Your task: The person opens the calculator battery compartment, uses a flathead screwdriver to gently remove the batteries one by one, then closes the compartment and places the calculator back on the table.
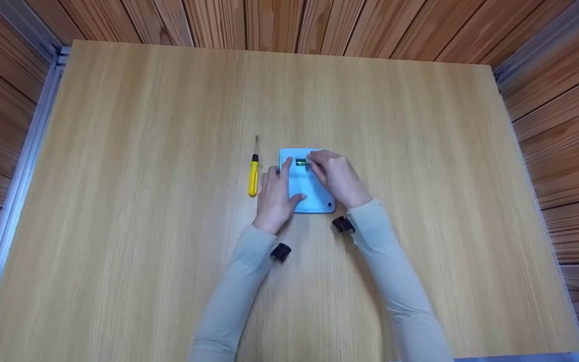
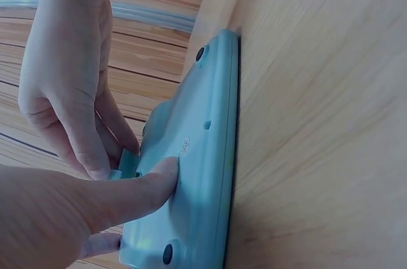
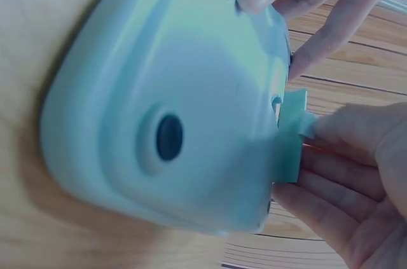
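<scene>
A light-blue plastic device [image 1: 314,193] lies on the table, its side with round black feet facing up. A small slot in it [image 1: 301,162] shows green inside. My left hand [image 1: 275,198] rests over the device's left side, with the thumb pressing its upper face and the forefinger laid straight near the slot. Between thumb and fingers, my right hand [image 1: 337,176] pinches a small blue cover [image 3: 291,135], which stands up from the device beside the slot. A screwdriver [image 1: 254,176] with a yellow and black handle lies left of the left hand.
The wooden table [image 1: 143,226] spreads widely round the device. Wood-panelled walls [image 1: 269,25] and metal rails [image 1: 23,166] border it. A dark wrist camera [image 1: 280,252] sits by the left cuff, another [image 1: 343,224] by the right.
</scene>
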A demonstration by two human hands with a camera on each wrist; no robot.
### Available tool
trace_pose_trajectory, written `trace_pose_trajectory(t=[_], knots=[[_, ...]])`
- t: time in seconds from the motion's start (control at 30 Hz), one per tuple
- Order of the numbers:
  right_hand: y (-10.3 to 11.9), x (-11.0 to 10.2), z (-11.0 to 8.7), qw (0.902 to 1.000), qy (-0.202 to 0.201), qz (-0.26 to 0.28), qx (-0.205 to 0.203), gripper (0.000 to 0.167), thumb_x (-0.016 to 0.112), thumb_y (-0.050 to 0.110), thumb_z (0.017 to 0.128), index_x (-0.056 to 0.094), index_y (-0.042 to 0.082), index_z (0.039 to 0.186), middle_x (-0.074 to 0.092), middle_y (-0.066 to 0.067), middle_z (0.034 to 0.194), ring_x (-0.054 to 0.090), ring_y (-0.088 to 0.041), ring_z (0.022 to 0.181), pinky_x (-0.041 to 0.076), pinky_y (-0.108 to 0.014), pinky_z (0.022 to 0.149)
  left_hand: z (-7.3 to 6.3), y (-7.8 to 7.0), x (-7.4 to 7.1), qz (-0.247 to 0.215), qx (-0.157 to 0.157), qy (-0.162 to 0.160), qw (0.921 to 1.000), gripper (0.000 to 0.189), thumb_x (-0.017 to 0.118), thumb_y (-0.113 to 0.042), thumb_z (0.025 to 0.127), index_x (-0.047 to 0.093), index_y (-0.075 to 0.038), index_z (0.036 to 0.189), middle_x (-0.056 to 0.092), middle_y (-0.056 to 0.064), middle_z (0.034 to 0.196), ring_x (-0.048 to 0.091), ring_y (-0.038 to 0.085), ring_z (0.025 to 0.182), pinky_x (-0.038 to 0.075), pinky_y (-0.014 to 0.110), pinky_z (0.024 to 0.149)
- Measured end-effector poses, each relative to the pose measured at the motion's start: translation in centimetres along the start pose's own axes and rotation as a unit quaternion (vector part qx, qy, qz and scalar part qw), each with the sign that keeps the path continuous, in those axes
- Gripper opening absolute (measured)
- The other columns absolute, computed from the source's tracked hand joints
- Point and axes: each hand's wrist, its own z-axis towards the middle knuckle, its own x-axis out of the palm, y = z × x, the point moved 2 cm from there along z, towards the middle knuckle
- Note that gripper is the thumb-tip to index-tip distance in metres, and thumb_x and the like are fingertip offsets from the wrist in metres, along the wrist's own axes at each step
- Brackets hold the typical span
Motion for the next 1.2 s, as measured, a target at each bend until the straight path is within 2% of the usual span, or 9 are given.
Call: trace_pose_trajectory(t=[0.13,0.27,0.47,0.7,0.97,1.2], knots=[[-0.2,0.0,0.1,0.9992,-0.037,0.010,-0.008,0.026,0.053,0.018,0.099,0.068,0.003,0.113,0.069,-0.014,0.111,0.066,-0.026,0.105,0.053,-0.034,0.090,0.0,0.0,0.1,0.001,-0.001,0.000,1.0000,0.083,0.075,-0.025,0.083,0.028,-0.015,0.151,0.043,0.020,0.136,0.044,0.030,0.121,0.044,0.038,0.095],[-0.4,0.0,0.1,0.9983,-0.055,0.006,-0.018,0.024,0.053,0.018,0.099,0.068,0.002,0.108,0.069,-0.013,0.105,0.068,-0.024,0.098,0.055,-0.032,0.085,0.1,-0.1,0.2,-0.001,-0.004,0.003,1.0000,0.083,0.075,-0.025,0.083,0.028,-0.016,0.151,0.043,0.020,0.138,0.044,0.030,0.122,0.043,0.039,0.097],[-0.7,-0.3,-0.3,0.9949,-0.096,0.020,-0.025,0.023,0.054,0.016,0.099,0.068,0.001,0.108,0.069,-0.013,0.106,0.068,-0.024,0.100,0.055,-0.032,0.087,0.1,-0.1,0.2,0.001,-0.010,0.008,0.9999,0.084,0.074,-0.025,0.084,0.027,-0.017,0.152,0.042,0.019,0.139,0.044,0.029,0.122,0.044,0.038,0.097],[-1.6,-1.4,-1.0,0.9924,-0.120,0.025,0.012,0.024,0.056,0.017,0.097,0.068,0.001,0.110,0.068,-0.015,0.113,0.065,-0.027,0.108,0.051,-0.036,0.093,0.1,0.1,0.1,-0.017,-0.017,0.007,0.9997,0.084,0.075,-0.023,0.083,0.027,-0.017,0.152,0.042,0.018,0.139,0.042,0.028,0.123,0.044,0.038,0.097],[-3.4,-2.4,-2.1,0.9886,-0.145,0.023,0.032,0.022,0.057,0.014,0.096,0.069,-0.002,0.107,0.069,-0.017,0.110,0.066,-0.029,0.104,0.053,-0.037,0.090,0.2,0.1,0.1,-0.032,-0.022,0.005,0.9992,0.085,0.076,-0.022,0.082,0.028,-0.018,0.151,0.042,0.016,0.138,0.042,0.028,0.122,0.044,0.037,0.096],[-4.5,-2.8,-2.8,0.9870,-0.151,0.029,0.047,0.022,0.059,0.013,0.095,0.070,-0.003,0.106,0.069,-0.019,0.110,0.066,-0.031,0.104,0.053,-0.039,0.090,0.2,0.0,0.0,-0.036,-0.023,0.007,0.9991,0.084,0.076,-0.020,0.082,0.028,-0.018,0.151,0.042,0.017,0.138,0.042,0.028,0.122,0.045,0.037,0.095]])
